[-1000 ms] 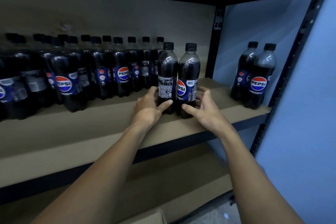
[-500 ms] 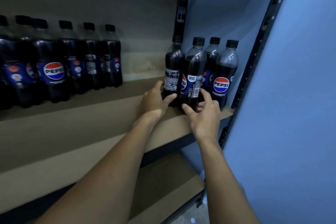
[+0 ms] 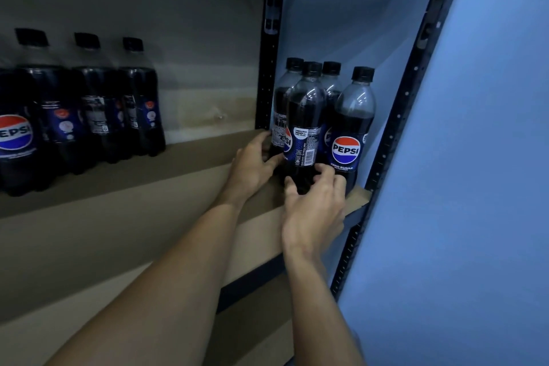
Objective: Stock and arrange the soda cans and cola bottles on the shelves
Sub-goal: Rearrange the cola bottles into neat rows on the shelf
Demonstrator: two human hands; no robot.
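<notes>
Shelf point(image 3: 124, 235): btls point(image 3: 306, 134) jammed against post point(image 3: 395, 134)

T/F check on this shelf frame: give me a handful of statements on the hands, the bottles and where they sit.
1. Both hands touch bottles at the right end of the shelf. True: left hand, right hand.
2. The right-end cluster has two bottles. False: four caps show there.
3. The bottle with its logo facing out stands nearest the right post. True.
4. The bottles have red caps. False: the caps are black.
5. The left group of bottles touches the right-end cluster. False: bare shelf lies between them.
</notes>
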